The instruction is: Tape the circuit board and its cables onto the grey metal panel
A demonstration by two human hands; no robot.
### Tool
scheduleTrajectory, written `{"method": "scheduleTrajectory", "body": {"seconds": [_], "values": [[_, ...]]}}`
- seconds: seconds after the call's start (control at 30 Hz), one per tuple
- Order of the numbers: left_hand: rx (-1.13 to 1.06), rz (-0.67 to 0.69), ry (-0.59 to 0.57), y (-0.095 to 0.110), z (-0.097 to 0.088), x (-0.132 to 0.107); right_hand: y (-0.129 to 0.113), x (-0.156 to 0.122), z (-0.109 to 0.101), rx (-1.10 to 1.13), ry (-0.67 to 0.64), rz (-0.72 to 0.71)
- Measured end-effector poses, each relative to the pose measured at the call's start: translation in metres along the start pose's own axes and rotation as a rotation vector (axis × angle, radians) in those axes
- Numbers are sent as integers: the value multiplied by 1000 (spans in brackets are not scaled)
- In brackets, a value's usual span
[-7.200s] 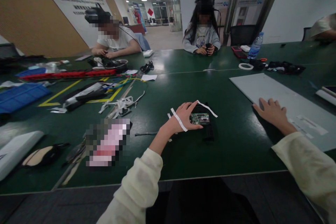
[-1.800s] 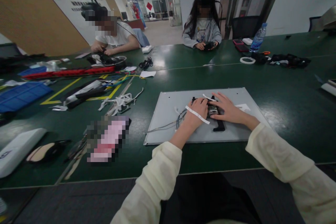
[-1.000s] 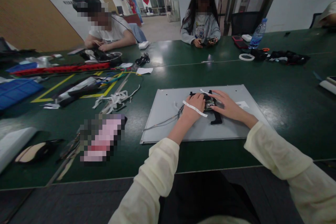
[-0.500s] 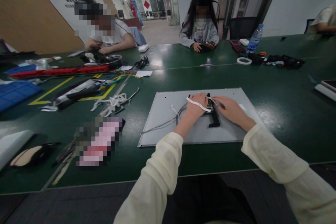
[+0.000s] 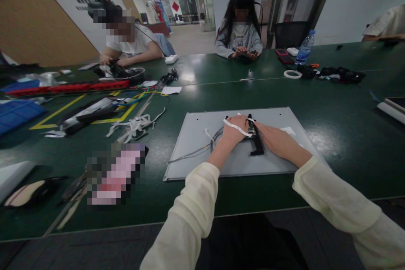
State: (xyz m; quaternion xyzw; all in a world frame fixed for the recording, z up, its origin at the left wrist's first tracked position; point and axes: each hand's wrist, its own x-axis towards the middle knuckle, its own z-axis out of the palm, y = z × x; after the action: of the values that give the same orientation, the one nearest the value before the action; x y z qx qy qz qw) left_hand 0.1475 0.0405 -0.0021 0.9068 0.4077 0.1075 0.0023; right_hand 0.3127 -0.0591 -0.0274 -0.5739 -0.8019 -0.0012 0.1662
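Note:
My left hand [image 5: 236, 130] bends over the upper part of a black angular frame [image 5: 258, 147], its fingers curled and their tips hidden. A narrow white strip [image 5: 237, 126] crosses the back of this hand. Opposite it, my right hand [image 5: 278, 138] has its fingers pressed together at the frame's upper right, where another stretch of white strip reaches the fingertips. Small metallic parts show between the hands. Thin grey cables [image 5: 193, 152] run left from the frame. All of this lies on a light grey panel [image 5: 202, 171].
To the left are a pile of white strips [image 5: 136, 127], a blurred-out pink phone-like object [image 5: 118, 173], a computer mouse [image 5: 27, 192] and a blue tray [image 5: 19, 114]. Farther back stand a water bottle [image 5: 305, 48] and a tape roll [image 5: 292, 74]. Other people sit around the table [image 5: 215, 93].
My right hand has closed in on the frame, and its fingers now lie straighter along its right side. The left hand stays over the frame. The view has shifted slightly.

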Motion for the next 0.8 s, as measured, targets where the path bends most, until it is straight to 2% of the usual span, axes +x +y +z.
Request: {"method": "scheduleTrajectory", "body": {"seconds": [0.33, 0.8], "values": [[16, 16, 34, -2, 0, -1, -6, -18, -3, 18, 25, 62], [-4, 9, -27, -7, 0, 1, -9, -30, -5, -6, 60, 96]]}}
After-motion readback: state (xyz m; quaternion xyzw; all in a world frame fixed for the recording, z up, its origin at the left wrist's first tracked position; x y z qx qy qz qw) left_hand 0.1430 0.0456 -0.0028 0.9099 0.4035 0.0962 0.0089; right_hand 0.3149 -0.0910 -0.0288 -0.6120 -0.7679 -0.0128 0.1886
